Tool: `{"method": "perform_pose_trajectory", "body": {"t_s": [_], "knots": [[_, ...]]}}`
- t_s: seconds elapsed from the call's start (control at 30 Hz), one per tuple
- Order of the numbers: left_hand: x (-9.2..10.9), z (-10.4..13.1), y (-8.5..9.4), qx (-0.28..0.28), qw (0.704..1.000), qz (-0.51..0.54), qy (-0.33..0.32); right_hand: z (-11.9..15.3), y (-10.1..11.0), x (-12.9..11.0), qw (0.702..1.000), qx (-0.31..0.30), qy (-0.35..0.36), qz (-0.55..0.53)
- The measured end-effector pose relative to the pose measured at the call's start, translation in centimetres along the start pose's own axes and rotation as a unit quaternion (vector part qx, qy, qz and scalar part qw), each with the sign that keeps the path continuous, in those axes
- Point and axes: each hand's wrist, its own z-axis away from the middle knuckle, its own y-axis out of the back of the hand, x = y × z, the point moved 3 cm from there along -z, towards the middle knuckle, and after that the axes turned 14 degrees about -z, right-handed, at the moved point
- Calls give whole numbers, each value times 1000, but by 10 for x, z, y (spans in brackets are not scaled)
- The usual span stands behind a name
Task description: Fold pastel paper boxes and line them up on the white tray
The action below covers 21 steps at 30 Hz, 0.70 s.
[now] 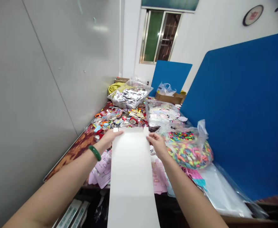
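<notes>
A long white cardboard sheet [132,171] with small tabs at its far corners hangs in front of me, running down past the bottom of the view. My left hand [110,136] grips its left edge near the top, thumb lying over the card. Opposite, my right hand [158,144] pinches the right edge just below the corner tab. A green bangle [94,153] circles my left wrist. Behind the sheet, pink and lilac printed cards [101,171] lie partly covered on the table's near edge.
Small colourful trinkets [120,118] spread over the table. Beyond them stand a clear tray of silvery pieces [129,96] and another clear tray [161,115]. A bag of bright small parts [191,152] sits right, by clear plastic sleeves [222,190]. Blue boards [238,114] lean right; a grey partition [46,82] borders the left.
</notes>
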Motion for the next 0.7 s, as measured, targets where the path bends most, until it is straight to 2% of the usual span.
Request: {"method": "perform_pose_trajectory", "body": {"t_s": [0.07,0.13,0.23,0.3,0.47,0.53,0.7], "knots": [[-4,-4,2,26,1000,-13,-7,1,2,8,1000,9,26,3],[-8,-6,2,43,999,-31,-10,6,2,11,998,-6,51,28],[-6,-8,-4,35,997,-59,-24,10,-1,10,990,-63,61,111],[0,-7,-12,19,996,-82,-42,6,-2,7,986,-74,44,144],[5,-3,-19,17,985,-149,-89,-5,8,8,992,0,36,117],[-1,-1,-14,44,977,-177,-112,-6,12,12,993,25,36,107],[-16,12,-1,158,940,-237,-188,-5,11,22,995,58,24,78]]}}
